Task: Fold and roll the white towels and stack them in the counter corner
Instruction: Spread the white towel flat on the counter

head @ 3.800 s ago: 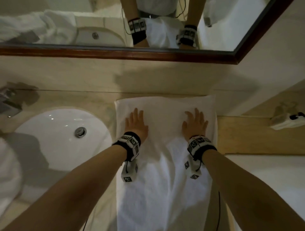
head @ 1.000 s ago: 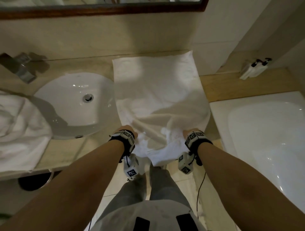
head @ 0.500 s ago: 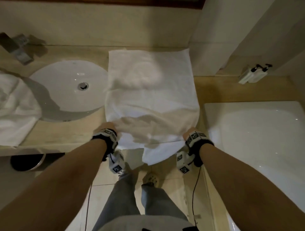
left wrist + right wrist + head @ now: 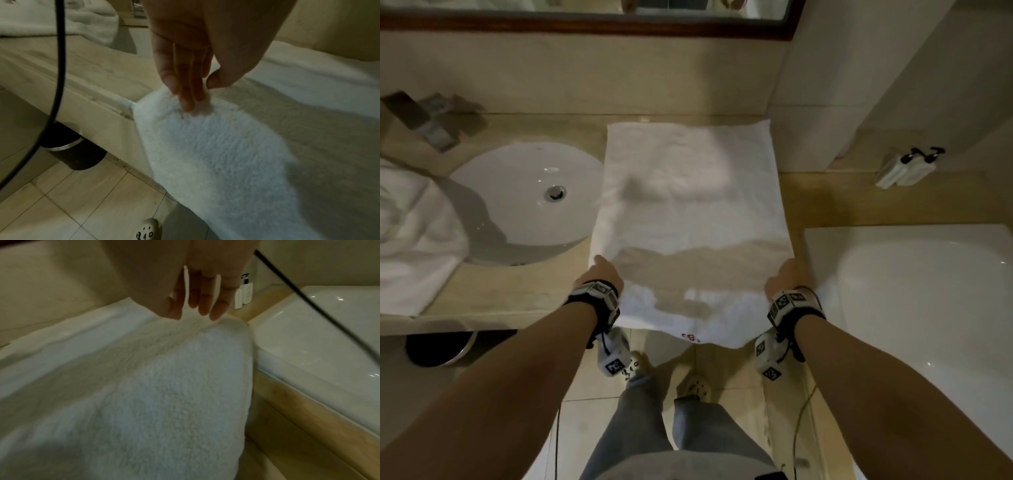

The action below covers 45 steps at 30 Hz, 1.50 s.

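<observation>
While both hands pinch towel (image 4: 690, 205) edges, fingers (image 4: 186, 91) closed on it | sink (image 4: 527, 205) basin bare

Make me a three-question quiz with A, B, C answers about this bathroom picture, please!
1. Where is the sink?
A. left of the spread towel
B. right of it
C. on the floor

2. What colour is the spread towel?
A. blue
B. white
C. red

3. What are the left hand and right hand doing?
A. hanging idle
B. turning the tap
C. each pinching a towel edge

Answers: 1 A, the basin sits at the towel's left side. 2 B, the cloth is plainly white. 3 C, both wrist views show fingers and thumb pinching it.
</observation>
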### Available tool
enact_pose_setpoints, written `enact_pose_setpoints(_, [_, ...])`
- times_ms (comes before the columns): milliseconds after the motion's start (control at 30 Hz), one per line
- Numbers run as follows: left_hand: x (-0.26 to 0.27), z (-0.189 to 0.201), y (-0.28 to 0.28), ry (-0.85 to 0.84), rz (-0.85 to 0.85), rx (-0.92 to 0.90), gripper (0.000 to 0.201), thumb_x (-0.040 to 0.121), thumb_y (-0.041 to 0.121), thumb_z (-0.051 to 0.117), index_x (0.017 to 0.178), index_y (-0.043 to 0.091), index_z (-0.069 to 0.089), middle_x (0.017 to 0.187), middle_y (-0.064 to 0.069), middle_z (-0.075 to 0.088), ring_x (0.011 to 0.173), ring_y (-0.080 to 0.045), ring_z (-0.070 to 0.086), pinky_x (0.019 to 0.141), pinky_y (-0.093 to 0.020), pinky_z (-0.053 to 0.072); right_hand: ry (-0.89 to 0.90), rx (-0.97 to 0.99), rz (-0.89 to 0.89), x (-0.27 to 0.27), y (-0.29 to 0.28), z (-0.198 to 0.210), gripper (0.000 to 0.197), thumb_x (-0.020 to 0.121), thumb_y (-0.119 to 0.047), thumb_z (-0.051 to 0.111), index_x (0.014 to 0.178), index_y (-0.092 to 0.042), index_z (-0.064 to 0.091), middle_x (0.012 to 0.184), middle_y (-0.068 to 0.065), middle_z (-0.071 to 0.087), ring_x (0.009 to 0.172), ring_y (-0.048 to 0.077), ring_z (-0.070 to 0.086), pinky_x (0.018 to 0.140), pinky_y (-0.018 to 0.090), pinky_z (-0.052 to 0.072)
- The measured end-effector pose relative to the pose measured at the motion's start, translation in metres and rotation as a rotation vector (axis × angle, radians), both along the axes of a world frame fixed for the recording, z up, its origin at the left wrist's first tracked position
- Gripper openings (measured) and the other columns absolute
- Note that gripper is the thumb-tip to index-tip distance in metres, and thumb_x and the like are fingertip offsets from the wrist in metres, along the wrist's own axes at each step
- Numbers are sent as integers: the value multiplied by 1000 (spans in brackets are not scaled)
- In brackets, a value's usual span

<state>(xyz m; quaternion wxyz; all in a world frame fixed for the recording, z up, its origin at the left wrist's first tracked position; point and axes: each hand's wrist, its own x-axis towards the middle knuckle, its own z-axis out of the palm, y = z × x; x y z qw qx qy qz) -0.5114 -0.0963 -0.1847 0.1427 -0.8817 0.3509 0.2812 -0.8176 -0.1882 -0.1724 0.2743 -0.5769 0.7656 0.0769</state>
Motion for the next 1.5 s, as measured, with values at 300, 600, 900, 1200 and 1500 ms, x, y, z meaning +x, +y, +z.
enact_pose_setpoints(300, [-1,8,-30,50,-51,-6,50,97,21,39,144,7,26,134,-14,52,118,-33,55,99,-43,44,9,41,102,26,-12,-13,30,93,-17,43,121,-7,45,136,12,34,122,31,40,100,44,41])
enact_pose_setpoints(600, [19,18,-137,259,-183,-135,41,94,25,45,130,6,39,133,-16,48,115,-36,54,94,-42,47,-70,-19,74,107,-83,-12,28,93,-19,44,119,-9,46,132,11,38,120,29,40,99,38,41])
enact_pose_setpoints(900, [48,17,-282,358,-385,-200,43,98,24,41,140,15,37,142,-13,35,121,-34,48,96,-40,45,-81,-135,-80,164,-161,-25,40,91,-26,51,128,-11,44,136,10,34,125,29,38,103,41,37])
enact_pose_setpoints(1200, [46,-1,-330,292,-410,-28,55,99,26,35,150,13,17,160,-3,2,145,-30,6,118,-46,19,-1,-157,-86,178,-188,-45,55,95,-31,47,142,-11,27,154,11,15,142,33,15,118,43,15])
enact_pose_setpoints(1500, [63,-9,-331,189,-44,-270,55,98,18,39,148,12,16,156,-9,12,141,-32,21,112,-47,26,-90,-162,-329,156,-244,-36,43,93,-30,50,131,-14,38,137,12,37,125,31,38,103,46,30])
